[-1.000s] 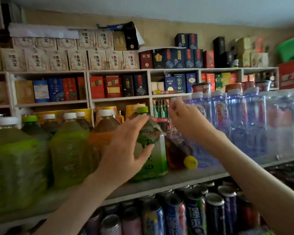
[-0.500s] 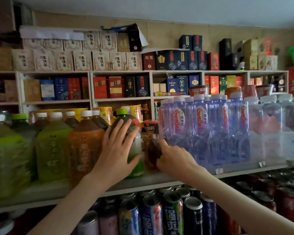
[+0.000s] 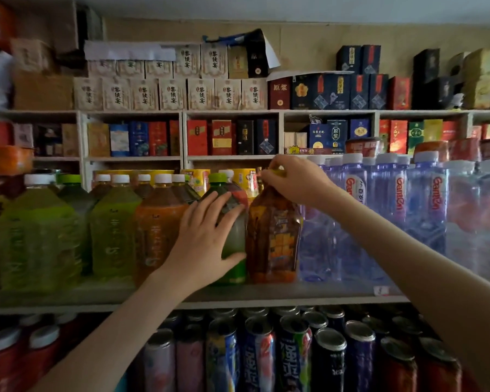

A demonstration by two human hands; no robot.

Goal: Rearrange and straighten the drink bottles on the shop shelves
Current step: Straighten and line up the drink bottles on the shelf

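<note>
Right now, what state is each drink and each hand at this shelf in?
left hand, fingers straight, pressing the green-capped bottle.
right hand, pinches the top of the brown tea bottle.
green-capped bottle, upright, capped, beside the brown tea bottle.
brown tea bottle, upright on the shelf.
water bottles, upright, capped.
cans, upright.

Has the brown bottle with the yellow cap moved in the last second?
Yes. The brown bottle lay on its side on the shelf; now it stands upright beside the water bottles, the right hand gripping its cap.
</note>
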